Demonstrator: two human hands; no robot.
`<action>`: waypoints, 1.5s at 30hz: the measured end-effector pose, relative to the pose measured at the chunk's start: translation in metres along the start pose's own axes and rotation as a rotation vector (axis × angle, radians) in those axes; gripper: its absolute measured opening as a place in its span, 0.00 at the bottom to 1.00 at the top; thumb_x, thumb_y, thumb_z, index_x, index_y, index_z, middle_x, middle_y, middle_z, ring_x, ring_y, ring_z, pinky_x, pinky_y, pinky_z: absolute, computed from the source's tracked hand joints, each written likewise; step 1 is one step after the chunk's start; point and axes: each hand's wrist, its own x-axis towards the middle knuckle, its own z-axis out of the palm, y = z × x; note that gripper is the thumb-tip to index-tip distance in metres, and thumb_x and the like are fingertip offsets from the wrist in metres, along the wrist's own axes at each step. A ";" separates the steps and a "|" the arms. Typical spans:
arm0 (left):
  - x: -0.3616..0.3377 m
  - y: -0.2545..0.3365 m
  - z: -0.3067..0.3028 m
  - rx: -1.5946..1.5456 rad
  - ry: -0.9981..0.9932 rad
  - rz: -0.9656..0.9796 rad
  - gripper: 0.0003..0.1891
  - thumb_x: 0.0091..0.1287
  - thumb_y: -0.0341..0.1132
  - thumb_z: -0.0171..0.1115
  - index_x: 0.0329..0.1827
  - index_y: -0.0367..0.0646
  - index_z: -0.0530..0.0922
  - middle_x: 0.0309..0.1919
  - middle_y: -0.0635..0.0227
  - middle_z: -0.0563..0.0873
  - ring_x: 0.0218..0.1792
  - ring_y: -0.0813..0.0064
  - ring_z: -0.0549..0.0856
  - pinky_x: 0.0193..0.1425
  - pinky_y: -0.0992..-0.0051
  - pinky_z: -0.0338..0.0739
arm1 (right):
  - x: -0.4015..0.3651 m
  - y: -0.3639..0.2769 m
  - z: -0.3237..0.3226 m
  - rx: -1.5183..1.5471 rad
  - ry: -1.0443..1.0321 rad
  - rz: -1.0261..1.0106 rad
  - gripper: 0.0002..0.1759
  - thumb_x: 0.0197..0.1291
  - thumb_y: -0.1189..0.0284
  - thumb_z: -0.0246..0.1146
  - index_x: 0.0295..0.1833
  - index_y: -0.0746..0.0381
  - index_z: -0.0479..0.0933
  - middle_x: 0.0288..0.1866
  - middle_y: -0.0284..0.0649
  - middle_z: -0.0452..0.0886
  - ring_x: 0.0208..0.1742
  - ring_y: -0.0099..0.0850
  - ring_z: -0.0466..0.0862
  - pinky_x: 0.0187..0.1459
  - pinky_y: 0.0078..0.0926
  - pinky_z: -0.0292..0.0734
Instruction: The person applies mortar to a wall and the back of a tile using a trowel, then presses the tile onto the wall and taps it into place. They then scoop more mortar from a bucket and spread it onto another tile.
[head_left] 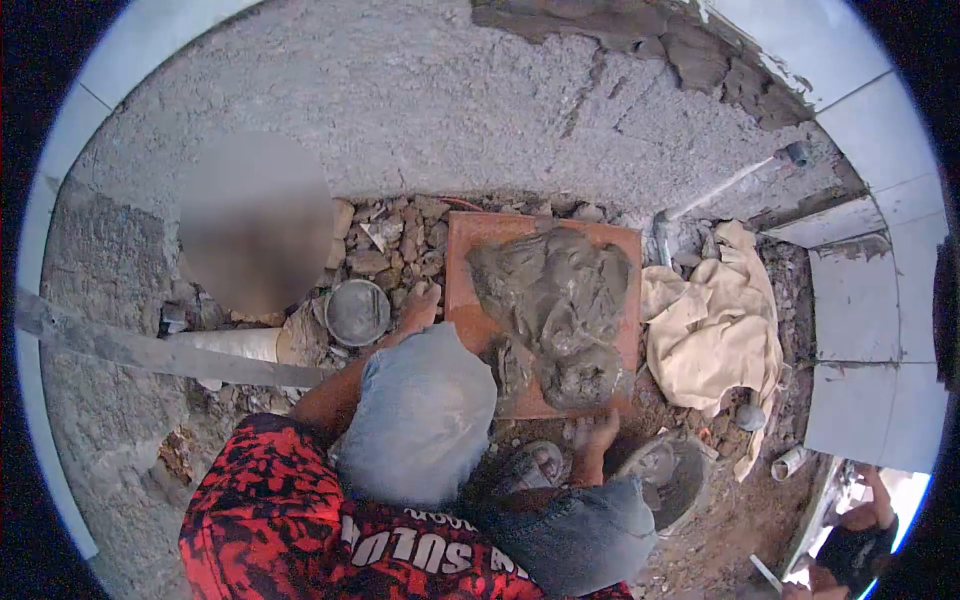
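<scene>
A square orange-brown tile carries a thick, uneven heap of wet grey mortar. My left hand is at the tile's left edge, beyond my knee, its fingers curled and partly out of sight. At the near edge, toward the right corner, my right hand grips the tile from below. Between and beside my arms are my two bent knees in faded denim. A round grey container stands on the rubble just left of my left hand.
Rough plaster wall rises behind broken stones. A beige cloth lies right of the tile, below a pipe. White wall tiles line the right side. A long straight bar crosses at left. Another person is at lower right.
</scene>
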 end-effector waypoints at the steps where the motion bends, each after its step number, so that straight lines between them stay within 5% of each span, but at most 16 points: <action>1: -0.005 0.011 -0.002 0.006 -0.009 0.005 0.19 0.64 0.45 0.54 0.49 0.40 0.73 0.33 0.55 0.78 0.38 0.60 0.81 0.35 0.63 0.76 | -0.007 -0.003 0.004 0.010 0.007 -0.002 0.31 0.63 0.50 0.49 0.60 0.64 0.65 0.58 0.43 0.71 0.56 0.43 0.72 0.54 0.41 0.69; 3: -0.005 0.023 -0.002 0.168 -0.042 0.118 0.17 0.65 0.44 0.52 0.47 0.39 0.74 0.33 0.55 0.77 0.38 0.63 0.80 0.37 0.64 0.74 | -0.028 -0.019 0.023 0.176 -0.152 -0.008 0.35 0.63 0.43 0.41 0.64 0.60 0.62 0.63 0.44 0.66 0.64 0.44 0.64 0.60 0.42 0.63; 8: 0.004 0.021 0.002 0.165 -0.193 0.400 0.18 0.68 0.46 0.50 0.43 0.37 0.73 0.31 0.61 0.76 0.37 0.72 0.75 0.43 0.69 0.68 | -0.020 -0.011 0.018 0.207 -0.201 -0.100 0.39 0.61 0.39 0.38 0.68 0.55 0.57 0.66 0.41 0.62 0.65 0.40 0.63 0.63 0.43 0.61; 12: 0.036 -0.003 -0.002 0.158 -0.259 0.124 0.34 0.61 0.62 0.53 0.63 0.49 0.64 0.42 0.67 0.79 0.28 0.77 0.71 0.31 0.73 0.65 | -0.020 -0.015 0.020 0.286 -0.195 -0.073 0.39 0.61 0.39 0.39 0.68 0.56 0.57 0.66 0.42 0.62 0.65 0.41 0.63 0.63 0.44 0.60; 14: 0.014 0.031 -0.003 -0.041 -0.361 -0.088 0.38 0.59 0.61 0.57 0.67 0.50 0.58 0.42 0.72 0.78 0.26 0.81 0.69 0.25 0.76 0.62 | -0.015 -0.014 0.022 0.330 -0.206 -0.064 0.39 0.61 0.39 0.39 0.68 0.56 0.57 0.66 0.42 0.62 0.65 0.42 0.62 0.64 0.44 0.60; 18: 0.022 0.026 -0.006 -0.259 -0.543 -0.061 0.33 0.65 0.49 0.56 0.69 0.49 0.55 0.36 0.79 0.75 0.25 0.87 0.69 0.19 0.82 0.56 | 0.013 0.002 0.016 0.426 -0.273 -0.087 0.39 0.62 0.39 0.39 0.68 0.57 0.58 0.67 0.42 0.62 0.66 0.43 0.62 0.64 0.44 0.58; 22: 0.017 0.042 0.003 -0.375 -0.438 -0.017 0.24 0.66 0.44 0.56 0.61 0.47 0.62 0.22 0.77 0.69 0.16 0.86 0.67 0.15 0.81 0.54 | 0.010 0.004 0.020 0.527 -0.281 -0.029 0.40 0.61 0.39 0.40 0.68 0.58 0.58 0.67 0.43 0.62 0.66 0.43 0.62 0.65 0.45 0.57; 27: 0.025 0.042 -0.007 -0.370 -0.532 0.015 0.21 0.64 0.42 0.58 0.58 0.47 0.65 0.25 0.79 0.70 0.19 0.86 0.68 0.19 0.83 0.56 | -0.062 -0.048 0.062 0.501 -0.088 0.057 0.41 0.60 0.38 0.40 0.66 0.59 0.60 0.68 0.42 0.62 0.66 0.44 0.62 0.66 0.46 0.56; 31: 0.020 0.048 -0.007 -0.357 -0.529 -0.028 0.21 0.64 0.39 0.58 0.58 0.47 0.65 0.25 0.81 0.70 0.18 0.87 0.66 0.18 0.83 0.55 | -0.062 -0.051 0.056 0.609 -0.187 0.099 0.38 0.62 0.40 0.40 0.65 0.59 0.62 0.67 0.42 0.63 0.65 0.44 0.63 0.66 0.45 0.57; 34: 0.024 0.053 -0.004 -0.492 -0.642 0.066 0.20 0.63 0.37 0.58 0.57 0.46 0.66 0.29 0.78 0.74 0.24 0.83 0.73 0.25 0.81 0.65 | -0.058 -0.054 0.055 0.604 -0.194 0.050 0.36 0.64 0.43 0.40 0.64 0.60 0.63 0.65 0.42 0.65 0.64 0.43 0.65 0.65 0.45 0.59; 37: 0.003 0.080 -0.003 -0.610 -0.580 0.071 0.17 0.63 0.33 0.58 0.54 0.44 0.69 0.42 0.71 0.78 0.44 0.72 0.78 0.49 0.71 0.72 | -0.063 -0.057 0.053 0.478 -0.230 -0.050 0.32 0.66 0.47 0.41 0.63 0.61 0.64 0.63 0.43 0.67 0.63 0.42 0.66 0.63 0.44 0.61; 45: 0.005 0.080 -0.009 -0.755 -0.665 0.068 0.21 0.63 0.30 0.56 0.59 0.43 0.66 0.45 0.68 0.77 0.46 0.70 0.78 0.51 0.69 0.73 | -0.082 -0.075 0.052 0.469 -0.352 -0.220 0.30 0.64 0.52 0.50 0.63 0.62 0.63 0.61 0.41 0.69 0.60 0.40 0.69 0.62 0.40 0.63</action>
